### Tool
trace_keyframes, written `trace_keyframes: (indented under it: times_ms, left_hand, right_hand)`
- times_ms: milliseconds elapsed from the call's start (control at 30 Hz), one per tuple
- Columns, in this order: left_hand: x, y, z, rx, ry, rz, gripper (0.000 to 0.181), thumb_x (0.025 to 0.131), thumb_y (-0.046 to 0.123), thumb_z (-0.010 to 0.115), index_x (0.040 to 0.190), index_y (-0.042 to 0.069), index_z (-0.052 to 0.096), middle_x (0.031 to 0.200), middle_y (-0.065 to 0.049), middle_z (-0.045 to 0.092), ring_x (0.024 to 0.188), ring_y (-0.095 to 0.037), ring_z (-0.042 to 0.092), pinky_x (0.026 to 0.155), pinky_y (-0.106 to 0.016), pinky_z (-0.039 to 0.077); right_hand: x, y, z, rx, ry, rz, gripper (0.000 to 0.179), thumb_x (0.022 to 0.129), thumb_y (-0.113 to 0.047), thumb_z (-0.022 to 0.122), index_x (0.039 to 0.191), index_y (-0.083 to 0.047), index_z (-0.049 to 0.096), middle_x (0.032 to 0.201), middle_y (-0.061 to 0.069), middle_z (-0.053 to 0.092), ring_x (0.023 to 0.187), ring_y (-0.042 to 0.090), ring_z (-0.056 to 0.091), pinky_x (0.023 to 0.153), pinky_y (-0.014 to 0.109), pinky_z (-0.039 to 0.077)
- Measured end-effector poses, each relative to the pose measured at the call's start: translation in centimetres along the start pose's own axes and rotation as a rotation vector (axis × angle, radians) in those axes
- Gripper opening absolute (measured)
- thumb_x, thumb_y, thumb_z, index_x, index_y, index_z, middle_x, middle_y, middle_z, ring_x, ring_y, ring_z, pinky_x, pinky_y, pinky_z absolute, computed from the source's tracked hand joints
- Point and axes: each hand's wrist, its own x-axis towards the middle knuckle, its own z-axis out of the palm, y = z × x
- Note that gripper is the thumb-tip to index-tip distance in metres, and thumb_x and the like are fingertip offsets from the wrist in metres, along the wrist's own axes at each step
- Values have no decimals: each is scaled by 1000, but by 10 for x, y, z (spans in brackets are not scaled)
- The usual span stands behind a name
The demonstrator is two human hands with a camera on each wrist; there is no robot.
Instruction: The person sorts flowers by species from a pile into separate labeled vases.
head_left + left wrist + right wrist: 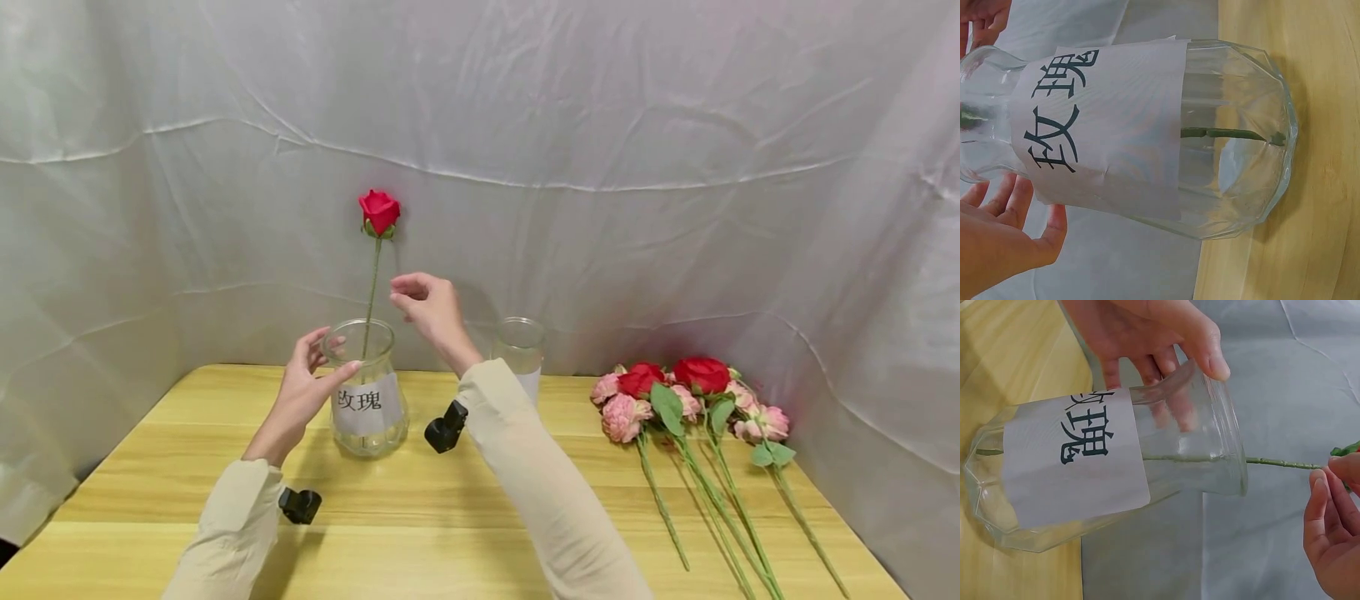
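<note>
A clear glass vase (pixel 348 433) with a white paper label (pixel 367 403) stands upright on the table. One red rose (pixel 379 212) rises from it on a green stem (pixel 1229 133), whose lower end reaches the vase's bottom. My left hand (pixel 306 390) holds the vase at its neck, thumb at the near side by the rim and fingers round the far left side. Beside the rose stem, above the rim, hovers my right hand (pixel 433 310), fingers loosely bent with thumb and fingertips close together. In the head view a small gap separates these fingertips from the stem.
A second, narrower glass vase (pixel 520 335) with a white label stands behind my right forearm, which hides part of it. At the right of the wooden table (pixel 390 542) lie several red roses (pixel 702 376) and pink flowers (pixel 626 417). A grey cloth (pixel 600 167) hangs behind.
</note>
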Motion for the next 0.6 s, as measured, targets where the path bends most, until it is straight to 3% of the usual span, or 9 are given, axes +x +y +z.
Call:
trace_keyframes:
  times_ms: [600]
  left_hand:
    - [1, -2, -1, -2, -3, 10, 83, 93, 23, 66, 153, 4, 11, 151, -16, 34, 133, -32, 26, 108, -47, 26]
  right_hand:
    - [0, -7, -20, 102, -6, 20, 26, 89, 4, 65, 114, 6, 65, 105, 20, 68, 89, 20, 64, 66, 27, 55]
